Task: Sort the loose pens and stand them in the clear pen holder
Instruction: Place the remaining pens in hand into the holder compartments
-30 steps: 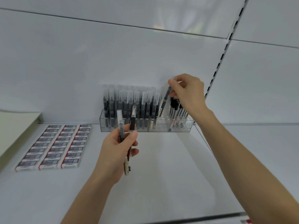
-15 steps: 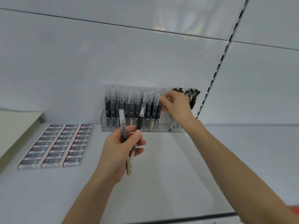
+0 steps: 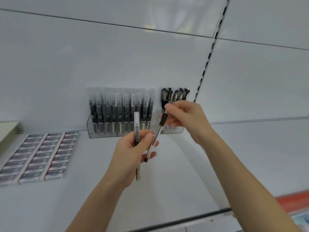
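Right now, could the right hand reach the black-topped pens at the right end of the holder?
Probably yes: the right hand hovers just in front of the black-topped pens with nothing between them, though it is pinching a black-grip pen.

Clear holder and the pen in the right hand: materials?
Clear rectangular pen holder: likely glossy acrylic or a similar hard plastic; the pens show through its walls. Slim pen with black grip, pinched by the right hand: see-through plastic barrel; the black grip looks matte, possibly rubber, too blurred to confirm.
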`<state>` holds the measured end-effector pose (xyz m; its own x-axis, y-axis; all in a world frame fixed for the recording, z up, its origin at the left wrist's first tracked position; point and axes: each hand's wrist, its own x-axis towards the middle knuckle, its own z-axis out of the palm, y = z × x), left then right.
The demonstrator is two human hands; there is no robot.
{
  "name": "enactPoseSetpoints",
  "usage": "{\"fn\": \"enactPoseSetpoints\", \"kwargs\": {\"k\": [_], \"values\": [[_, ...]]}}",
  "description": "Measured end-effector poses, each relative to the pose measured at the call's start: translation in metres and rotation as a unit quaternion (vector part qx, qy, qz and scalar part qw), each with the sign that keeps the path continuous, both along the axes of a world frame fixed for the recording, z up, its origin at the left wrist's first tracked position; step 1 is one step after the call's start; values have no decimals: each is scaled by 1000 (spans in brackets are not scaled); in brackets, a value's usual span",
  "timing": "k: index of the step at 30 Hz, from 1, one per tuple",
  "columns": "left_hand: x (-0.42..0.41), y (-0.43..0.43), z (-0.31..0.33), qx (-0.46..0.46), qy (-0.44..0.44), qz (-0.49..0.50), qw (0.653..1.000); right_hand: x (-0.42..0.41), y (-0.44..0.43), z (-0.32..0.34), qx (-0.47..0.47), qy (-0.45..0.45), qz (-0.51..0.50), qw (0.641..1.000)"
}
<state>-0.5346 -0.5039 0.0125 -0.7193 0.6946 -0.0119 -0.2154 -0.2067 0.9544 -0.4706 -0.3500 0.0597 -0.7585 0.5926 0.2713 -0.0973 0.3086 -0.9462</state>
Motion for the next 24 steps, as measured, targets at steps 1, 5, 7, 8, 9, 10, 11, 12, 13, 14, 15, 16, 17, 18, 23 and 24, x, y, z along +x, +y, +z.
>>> {"fn": "enactPoseSetpoints", "kwargs": {"k": [1, 5, 7, 8, 9, 10, 11, 12, 13, 14, 15, 16, 17, 18, 23, 24], "values": [[-1, 1, 1, -12, 0, 3, 1000, 5, 11, 5, -17, 29, -40, 999], [-2, -1, 5, -59, 14, 0, 998, 15, 49, 20, 39, 78, -180, 980], [-1, -2, 5, -73, 33, 3, 997, 12, 58, 23, 87, 70, -210, 971], [-1, -3, 5, -80, 41, 7, 996, 8, 61, 24, 106, 64, -218, 968], [-1, -3, 5, -86, 44, 12, 995, 4, 62, 25, 122, 57, -221, 966], [-2, -4, 5, -92, 41, 19, 995, 1, 63, 25, 138, 48, -221, 964], [-3, -5, 6, -93, 32, 25, 995, -4, 64, 24, 153, 38, -218, 963], [-4, -5, 6, -89, 19, 30, 995, -7, 66, 22, 167, 28, -212, 963], [-4, -5, 7, -81, 10, 33, 996, -11, 67, 21, 178, 16, -203, 963], [-5, -6, 8, -72, 7, 37, 997, -14, 67, 19, 188, 1, -194, 963], [-5, -6, 8, -64, 7, 42, 997, -17, 67, 16, 199, -19, -187, 962], [-6, -7, 7, -58, 8, 46, 997, -19, 66, 13, 214, -42, -180, 959], [-6, -8, 7, -53, 11, 50, 997, -22, 65, 9, 234, -67, -170, 955], [-7, -8, 5, -51, 16, 53, 997, -25, 64, 4, 255, -92, -162, 949], [-8, -7, -1, -40, 45, 73, 996, -24, 59, -10, 260, -128, -182, 939], [-8, -7, -2, -30, 47, 77, 995, -21, 58, -9, 243, -122, -192, 943]]}}
